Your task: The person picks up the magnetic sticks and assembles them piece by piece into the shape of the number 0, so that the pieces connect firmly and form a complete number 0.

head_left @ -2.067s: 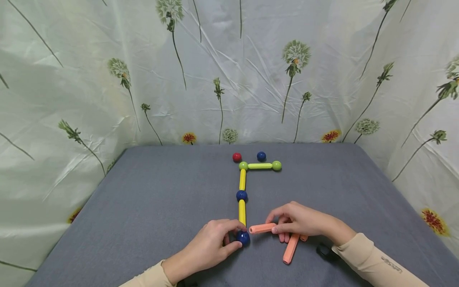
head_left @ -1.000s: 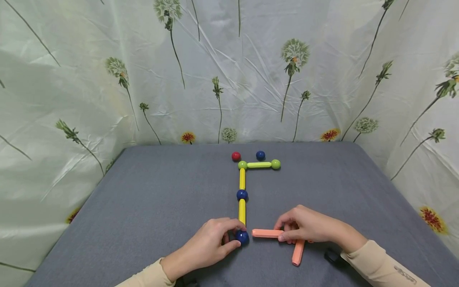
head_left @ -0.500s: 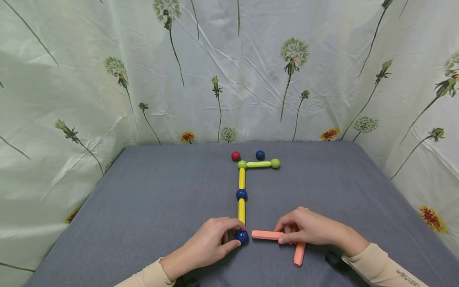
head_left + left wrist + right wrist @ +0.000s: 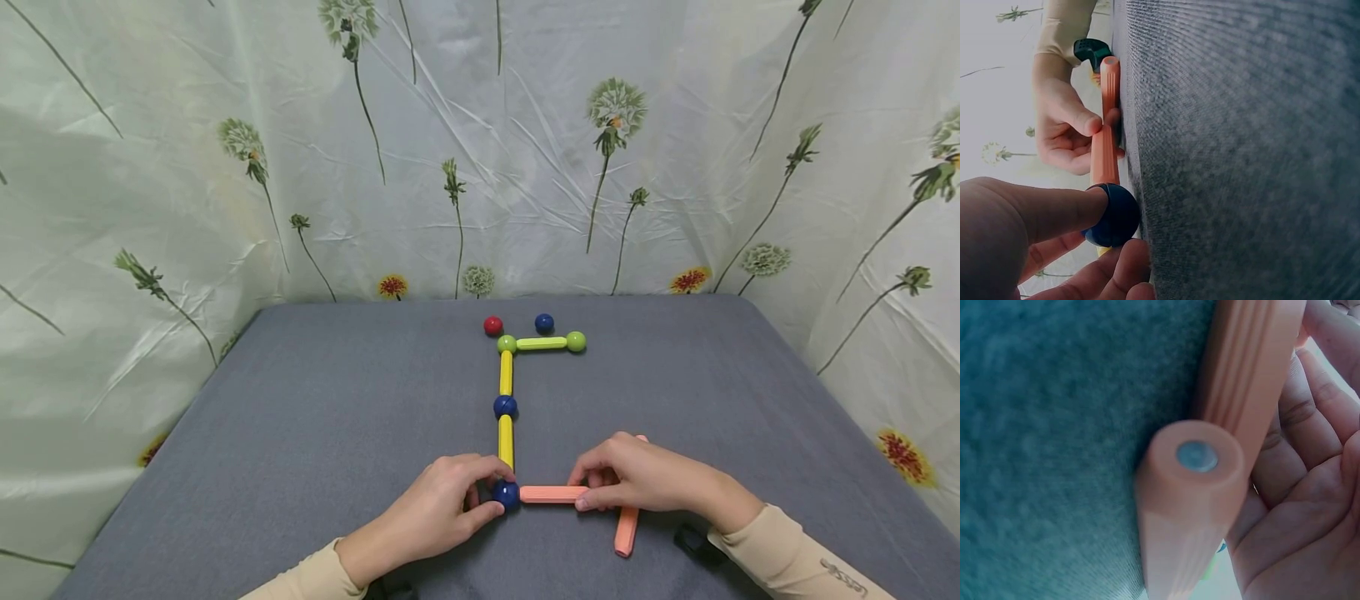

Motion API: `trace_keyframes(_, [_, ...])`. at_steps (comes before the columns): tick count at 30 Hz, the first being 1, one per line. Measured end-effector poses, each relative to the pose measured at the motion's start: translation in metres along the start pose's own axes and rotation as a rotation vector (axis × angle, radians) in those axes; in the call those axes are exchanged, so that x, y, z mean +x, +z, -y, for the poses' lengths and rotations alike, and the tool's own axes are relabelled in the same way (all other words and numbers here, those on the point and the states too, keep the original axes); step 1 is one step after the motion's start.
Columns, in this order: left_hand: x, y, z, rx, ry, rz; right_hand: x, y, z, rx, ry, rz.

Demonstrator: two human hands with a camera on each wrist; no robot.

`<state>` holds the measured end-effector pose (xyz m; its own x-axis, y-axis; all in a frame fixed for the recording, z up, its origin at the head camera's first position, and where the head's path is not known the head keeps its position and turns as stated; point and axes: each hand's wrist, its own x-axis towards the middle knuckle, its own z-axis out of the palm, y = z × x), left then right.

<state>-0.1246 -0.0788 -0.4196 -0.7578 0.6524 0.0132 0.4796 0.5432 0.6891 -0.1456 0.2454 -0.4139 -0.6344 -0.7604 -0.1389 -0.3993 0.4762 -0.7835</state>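
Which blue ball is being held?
The nearest blue ball, pinched by the left hand; no hand touches the middle blue ball or the far blue ball.

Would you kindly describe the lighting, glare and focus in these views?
Head view: fairly even light, creases shining on the flowered backdrop, a glint on the held blue ball. Left wrist view: tabletop dark and soft toward the right. Right wrist view: tabletop teal-tinted and blurred, the near peach rod soft.

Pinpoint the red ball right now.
In the head view, the red ball lies near the far edge of the gray table, behind and left of the left green ball.
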Motion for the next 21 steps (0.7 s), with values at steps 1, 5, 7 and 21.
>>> trace_keyframes(1, [-0.0001,-0.0001,-0.0003,0.002,0.000,0.000,0.0002,0.0000,-0.0002,0.003,-0.001,0.000])
trace_keyframes(5, [0.0000,-0.0003,-0.0011,0.005,-0.005,0.001,0.0008,-0.0004,-0.0007,0.017,-0.007,-0.002])
trace_keyframes(7, [0.0001,-0.0003,-0.0012,0.007,-0.004,0.002,0.0011,-0.0006,-0.0009,0.024,-0.011,-0.003])
trace_keyframes(21, [0.0024,-0.0018,-0.0038,0.050,0.013,-0.010,0.0029,-0.0003,-0.0031,-0.002,-0.011,-0.015])
